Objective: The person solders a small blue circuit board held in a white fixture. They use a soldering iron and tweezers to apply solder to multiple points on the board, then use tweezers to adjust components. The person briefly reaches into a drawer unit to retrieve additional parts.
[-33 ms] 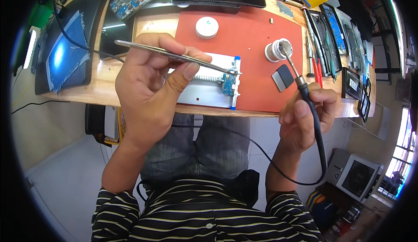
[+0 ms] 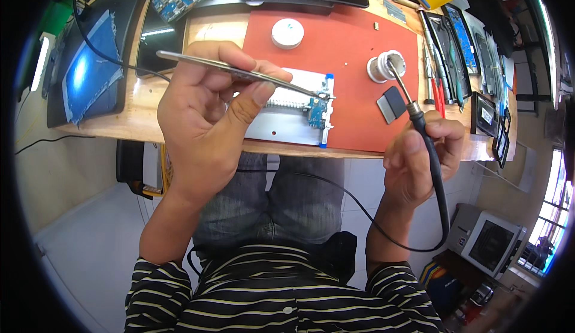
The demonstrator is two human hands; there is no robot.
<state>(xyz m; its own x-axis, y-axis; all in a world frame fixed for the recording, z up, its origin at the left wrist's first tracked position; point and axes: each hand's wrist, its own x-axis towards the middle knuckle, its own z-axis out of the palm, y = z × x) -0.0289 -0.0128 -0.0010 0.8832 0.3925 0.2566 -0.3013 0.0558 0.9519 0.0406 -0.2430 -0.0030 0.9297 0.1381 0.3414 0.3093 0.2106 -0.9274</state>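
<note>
Tweezers (image 2: 287, 85) left — soldering iron (image 2: 438, 183) right.
Left hand (image 2: 203, 117) pinches tweezers, tips at the small blue board (image 2: 315, 116) — right hand (image 2: 422, 159) grips the iron, tip at the white pot's (image 2: 378, 69) mouth.

Red mat (image 2: 357, 120) passable betw. holder (image 2: 287, 134) & dk block (image 2: 392, 104); tweezers (image 2: 239, 72) over holder in way; cable (image 2: 413, 250) loops below.

A striped black shirt (image 2: 251, 303) tops apparently grey jeans (image 2: 308, 204).
</note>
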